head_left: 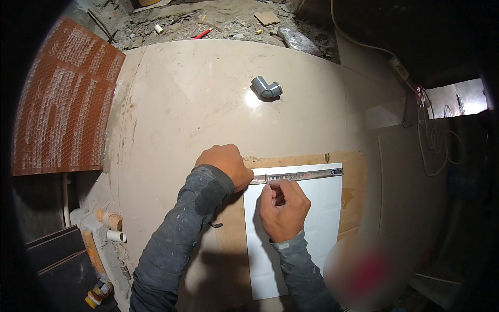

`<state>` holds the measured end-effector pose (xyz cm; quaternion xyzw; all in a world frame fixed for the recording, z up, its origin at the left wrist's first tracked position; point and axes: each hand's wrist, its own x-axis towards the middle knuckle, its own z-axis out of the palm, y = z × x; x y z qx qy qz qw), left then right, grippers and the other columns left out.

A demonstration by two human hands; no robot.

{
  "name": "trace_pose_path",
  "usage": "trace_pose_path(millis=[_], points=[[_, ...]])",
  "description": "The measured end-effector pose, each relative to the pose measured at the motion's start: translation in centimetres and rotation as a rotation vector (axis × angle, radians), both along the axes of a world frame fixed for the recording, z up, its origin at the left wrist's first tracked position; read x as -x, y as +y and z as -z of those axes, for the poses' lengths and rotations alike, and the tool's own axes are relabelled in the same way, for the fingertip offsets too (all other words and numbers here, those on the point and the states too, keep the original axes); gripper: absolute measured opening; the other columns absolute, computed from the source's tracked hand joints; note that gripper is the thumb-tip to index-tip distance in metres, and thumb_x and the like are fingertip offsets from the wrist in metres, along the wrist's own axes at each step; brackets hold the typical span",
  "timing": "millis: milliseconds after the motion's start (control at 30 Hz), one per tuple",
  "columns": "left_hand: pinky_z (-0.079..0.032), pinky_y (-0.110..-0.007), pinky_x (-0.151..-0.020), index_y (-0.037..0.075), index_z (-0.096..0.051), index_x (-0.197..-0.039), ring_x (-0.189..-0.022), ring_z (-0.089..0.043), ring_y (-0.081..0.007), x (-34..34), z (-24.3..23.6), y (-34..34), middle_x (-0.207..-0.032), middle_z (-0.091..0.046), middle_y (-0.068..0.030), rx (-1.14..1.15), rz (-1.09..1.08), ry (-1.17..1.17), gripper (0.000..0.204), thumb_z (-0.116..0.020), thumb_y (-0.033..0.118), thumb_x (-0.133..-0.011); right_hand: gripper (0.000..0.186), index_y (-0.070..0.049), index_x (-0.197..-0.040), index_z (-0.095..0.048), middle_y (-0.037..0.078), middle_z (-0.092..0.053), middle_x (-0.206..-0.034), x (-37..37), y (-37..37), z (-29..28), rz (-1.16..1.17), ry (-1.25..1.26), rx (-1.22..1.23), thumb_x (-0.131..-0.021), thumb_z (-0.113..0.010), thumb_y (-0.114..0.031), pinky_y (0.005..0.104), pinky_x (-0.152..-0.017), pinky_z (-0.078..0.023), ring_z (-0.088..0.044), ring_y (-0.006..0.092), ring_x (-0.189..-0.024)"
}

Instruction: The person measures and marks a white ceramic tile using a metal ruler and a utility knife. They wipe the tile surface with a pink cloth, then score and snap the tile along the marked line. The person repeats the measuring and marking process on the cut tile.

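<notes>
A white sheet (291, 234) lies on brown cardboard (352, 203). A metal measuring tape (317, 174) stretches across the sheet's upper part, with a dark end piece near the right edge. My left hand (221, 165) is closed on the tape at the sheet's left edge, its grip partly hidden. My right hand (283, 210) pinches a thin, upright marking tool (266, 178) against the tape. Both forearms, in dark grey sleeves, reach up from the lower edge.
A grey pipe elbow (265, 88) lies farther back on the beige board (192, 93). Orange textured panels (67, 104) stand left. A string spool (115, 222) and white pipe piece (116, 236) sit lower left. Rubble (234, 23) lines the back; loose cable (436, 156) hangs right.
</notes>
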<state>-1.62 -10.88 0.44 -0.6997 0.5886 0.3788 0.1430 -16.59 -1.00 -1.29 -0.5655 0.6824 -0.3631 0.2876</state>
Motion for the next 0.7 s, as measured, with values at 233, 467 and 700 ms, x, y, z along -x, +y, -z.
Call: trace_pose_path(millis=[233, 467, 700], points=[[-0.06, -0.043, -0.086, 0.0, -0.079, -0.086, -0.089, -0.076, -0.0399, -0.12, 0.2, 0.03, -0.09, -0.076, -0.0249, 0.005, -0.008, -0.007, 0.041, -0.085, 0.038, -0.072, 0.005, 0.005, -0.087, -0.071, 0.013, -0.065, -0.076, -0.34, 0.01, 0.09, 0.019, 0.018, 0.007, -0.086, -0.07, 0.0, 0.0315, -0.056, -0.052, -0.065, 0.0194, -0.06], [-0.06, -0.042, -0.086, 0.003, -0.079, -0.087, -0.091, -0.076, -0.0386, -0.17, 0.51, 0.12, -0.091, -0.077, -0.0221, 0.005, 0.017, -0.003, 0.041, -0.086, 0.041, -0.073, 0.005, 0.005, -0.087, -0.071, 0.014, -0.065, -0.076, -0.33, -0.03, 0.13, 0.008, 0.064, 0.018, -0.085, -0.07, 0.0, 0.0332, -0.056, -0.052, -0.065, 0.0225, -0.059], [-0.06, -0.042, -0.085, 0.003, -0.079, -0.083, -0.089, -0.075, -0.0384, -0.09, 0.29, 0.42, -0.09, -0.076, -0.0219, 0.053, -0.014, -0.014, 0.039, -0.087, 0.04, -0.073, 0.005, 0.004, -0.084, -0.071, 0.016, -0.065, -0.073, -0.35, -0.19, 0.0, 0.0, 0.115, -0.015, -0.085, -0.071, -0.001, 0.0352, -0.057, -0.052, -0.065, 0.0248, -0.059]])
